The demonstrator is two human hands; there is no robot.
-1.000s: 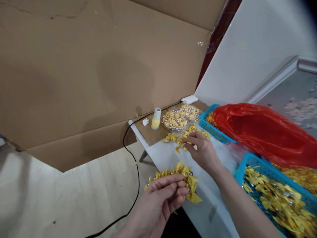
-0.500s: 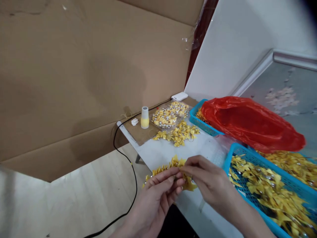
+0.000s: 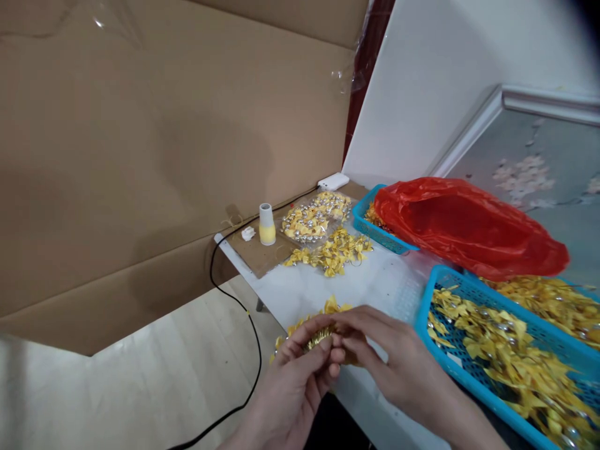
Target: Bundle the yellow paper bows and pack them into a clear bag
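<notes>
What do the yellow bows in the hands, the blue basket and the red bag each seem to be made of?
Yellow bows: probably matte ribbon fabric, soft and creased, with shiny metallic-looking bits.
Blue basket: apparently rigid plastic, a moulded mesh with an even, slightly glossy colour.
Red bag: thin plastic film, crinkled, glossy and slightly see-through.

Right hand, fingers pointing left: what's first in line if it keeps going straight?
The right hand already meets the bunch of yellow ribbon bows held in the left hand; those fingers come next, probably.

Big sheets of brown cardboard [image 3: 164, 125] fill nine to twelve o'clock. Pale wood floor [image 3: 140, 381] lies at seven, a white wall [image 3: 445, 69] at one, and the white bench [image 3: 319, 284] at centre.
</notes>
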